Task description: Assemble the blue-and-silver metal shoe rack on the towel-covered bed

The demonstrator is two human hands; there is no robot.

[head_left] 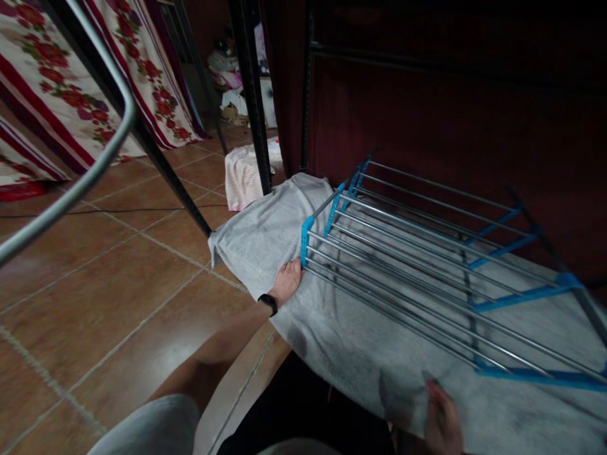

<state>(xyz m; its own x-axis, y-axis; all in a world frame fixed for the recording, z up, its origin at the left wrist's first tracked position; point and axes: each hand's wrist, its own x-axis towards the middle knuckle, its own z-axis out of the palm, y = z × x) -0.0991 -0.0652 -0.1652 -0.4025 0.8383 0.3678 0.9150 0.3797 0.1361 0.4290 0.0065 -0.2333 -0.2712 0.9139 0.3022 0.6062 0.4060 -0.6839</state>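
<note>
Towel (265, 234), pale grey, lies draped over the drying rack (427, 253) at centre and right, hanging off its near edge. I see my left hand (287, 281) pressed on it beside the rack's blue corner, fingers together. My right hand (442, 420), near right, pinches the towel's near hem.

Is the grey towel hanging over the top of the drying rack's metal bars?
No, the grey towel lies beneath the metal bars of the blue-jointed drying rack, with the left hand pressing on it at the rack's corner.
</note>
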